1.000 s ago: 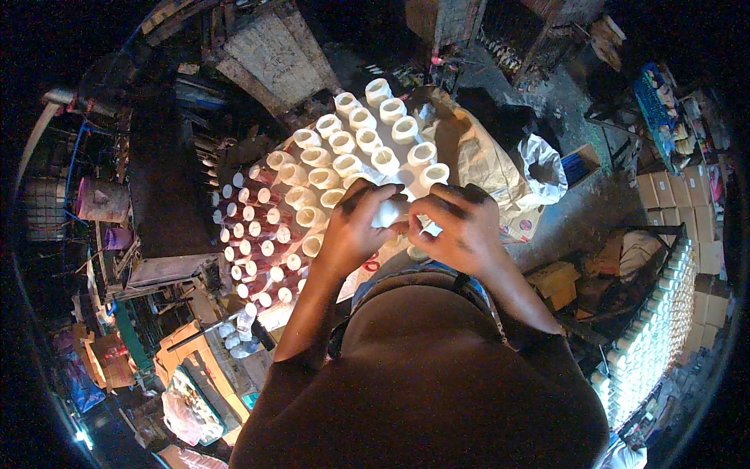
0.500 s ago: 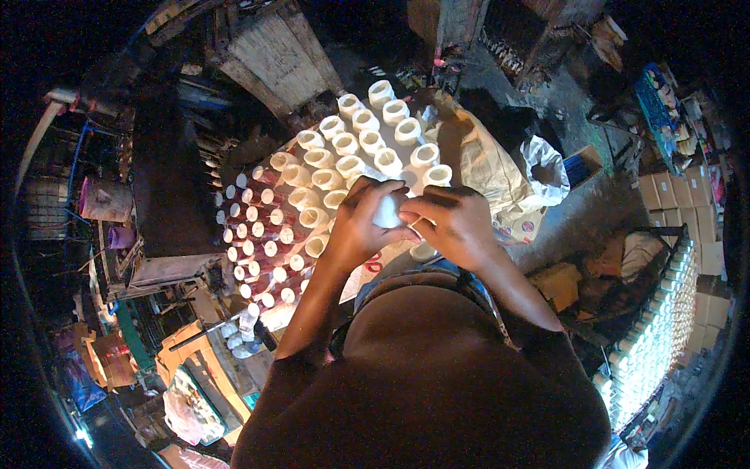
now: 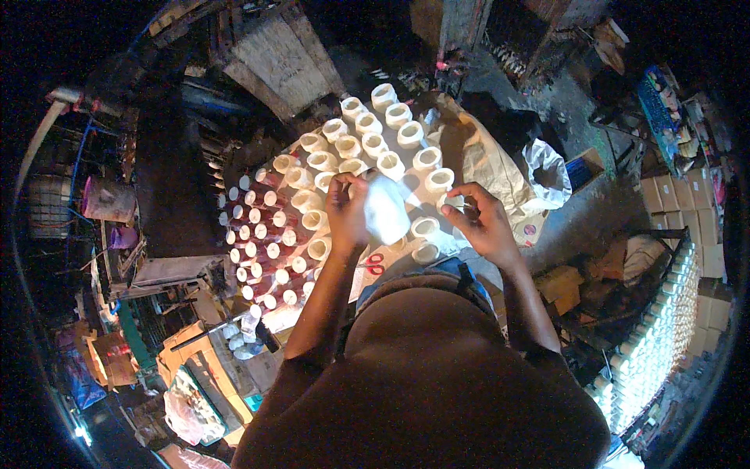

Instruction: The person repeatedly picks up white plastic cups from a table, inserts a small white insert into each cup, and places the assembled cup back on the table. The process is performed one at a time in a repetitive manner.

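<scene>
My left hand (image 3: 348, 211) is closed on the edge of a white, semi-translucent piece (image 3: 386, 209), smeared by motion and perhaps a plastic sheet or bag. To its right, my right hand (image 3: 484, 223) has thumb and index finger curled together at a small pale piece (image 3: 453, 202) that I cannot make out clearly. Rows of white, hollow-topped cylinders (image 3: 390, 164) stand just beyond both hands. One such white cylinder (image 3: 425, 227) stands between them, nearer to me. Left of these are several dark red cylinders (image 3: 258, 231) with round white tops.
Red-handled scissors (image 3: 376, 264) lie near my waist. Brown paper sacking (image 3: 492, 168) and an open white bag (image 3: 545, 173) are at the right. A rack of pale cylinders (image 3: 652, 344) stands lower right, beside stacked cartons (image 3: 680, 195). A wooden box (image 3: 281, 62) stands at the back.
My hands, together around the white piece before, have moved apart. The left keeps the white piece, which now shows larger; the right has shifted to the right.
</scene>
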`<state>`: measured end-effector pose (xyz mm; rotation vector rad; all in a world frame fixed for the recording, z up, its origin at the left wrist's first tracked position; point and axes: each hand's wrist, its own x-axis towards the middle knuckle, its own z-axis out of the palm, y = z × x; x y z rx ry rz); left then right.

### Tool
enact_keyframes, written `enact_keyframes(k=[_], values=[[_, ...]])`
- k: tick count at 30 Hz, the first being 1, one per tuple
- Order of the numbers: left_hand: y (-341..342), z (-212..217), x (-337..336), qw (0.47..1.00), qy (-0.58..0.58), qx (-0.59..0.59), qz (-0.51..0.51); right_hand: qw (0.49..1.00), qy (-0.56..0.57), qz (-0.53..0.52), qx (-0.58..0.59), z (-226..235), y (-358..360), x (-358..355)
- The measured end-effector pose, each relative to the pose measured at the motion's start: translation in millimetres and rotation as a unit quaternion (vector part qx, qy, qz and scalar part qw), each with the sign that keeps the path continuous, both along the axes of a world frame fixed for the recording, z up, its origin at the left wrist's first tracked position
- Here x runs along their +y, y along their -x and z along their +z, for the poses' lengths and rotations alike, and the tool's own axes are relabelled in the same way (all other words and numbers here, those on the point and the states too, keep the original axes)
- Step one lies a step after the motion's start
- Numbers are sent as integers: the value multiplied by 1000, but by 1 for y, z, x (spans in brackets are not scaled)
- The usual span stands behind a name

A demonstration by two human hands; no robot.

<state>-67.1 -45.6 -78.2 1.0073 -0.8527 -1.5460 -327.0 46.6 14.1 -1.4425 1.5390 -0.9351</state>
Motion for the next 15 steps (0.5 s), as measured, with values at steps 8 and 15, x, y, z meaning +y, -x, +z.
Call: enact_keyframes(k=[8,15], values=[[4,-21,18,846,-260,436,-165,992,109,57,13,5,-50,1],[30,21,37,937,-200,265,-111,970,232,46,50,17,-61,-21]])
